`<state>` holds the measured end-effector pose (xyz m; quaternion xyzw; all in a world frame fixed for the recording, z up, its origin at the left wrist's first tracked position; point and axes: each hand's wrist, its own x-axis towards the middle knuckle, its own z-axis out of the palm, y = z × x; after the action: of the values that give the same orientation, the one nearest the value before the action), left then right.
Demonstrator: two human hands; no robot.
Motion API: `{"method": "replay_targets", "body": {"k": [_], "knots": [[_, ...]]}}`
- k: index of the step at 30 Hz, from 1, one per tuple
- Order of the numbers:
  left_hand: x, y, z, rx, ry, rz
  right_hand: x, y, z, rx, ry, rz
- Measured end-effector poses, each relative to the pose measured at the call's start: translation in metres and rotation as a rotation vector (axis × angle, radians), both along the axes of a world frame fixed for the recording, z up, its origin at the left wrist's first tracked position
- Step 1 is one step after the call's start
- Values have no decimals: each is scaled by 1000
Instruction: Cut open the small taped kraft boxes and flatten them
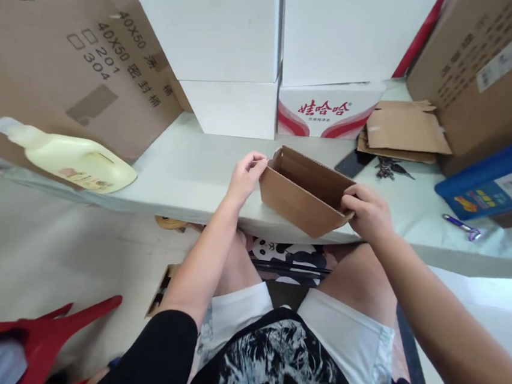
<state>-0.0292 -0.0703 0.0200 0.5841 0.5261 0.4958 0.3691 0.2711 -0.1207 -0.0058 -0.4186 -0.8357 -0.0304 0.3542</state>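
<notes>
A small open brown cardboard box (304,190) rests on the near edge of the white table (186,167), in front of me. My left hand (245,176) pinches the box's left end wall, fingers closed on the cardboard. My right hand (367,212) grips the box's right end, fingers curled over its rim. The box looks empty inside.
A cream plastic bottle (69,159) lies on its side at the left. White cartons (233,51) and large brown cartons (69,65) stand behind. Folded cardboard (402,130), keys (387,166), a blue package (497,179) and a small purple cutter (461,225) lie at the right. A red stool (43,331) stands lower left.
</notes>
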Motion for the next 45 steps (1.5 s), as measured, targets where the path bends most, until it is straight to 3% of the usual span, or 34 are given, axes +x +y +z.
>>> {"method": "replay_targets", "body": {"k": [4,7,12,16,22,27,34,38,45], "knots": [[17,7,3,77,83,-11,3,1,-3,-3,37,-3],[25,5,-5,86,123,29,3,0,-9,0,93,-18],[28,-15,-22,97,119,123,1,-1,-20,-30,214,-43],[26,-30,-24,102,52,145,-2,5,-24,-91,367,-73],[17,-34,-19,-91,-127,-34,-2,18,-25,-264,542,-36],[13,-34,-16,-181,-148,-86,1,20,-26,-361,644,37],[5,-38,-8,-218,-78,-195,4,13,-23,-413,661,114],[-1,-36,-9,-223,-45,-252,0,10,-21,-371,611,81],[0,-36,-17,-186,-61,-239,-19,5,-16,-316,628,53]]}}
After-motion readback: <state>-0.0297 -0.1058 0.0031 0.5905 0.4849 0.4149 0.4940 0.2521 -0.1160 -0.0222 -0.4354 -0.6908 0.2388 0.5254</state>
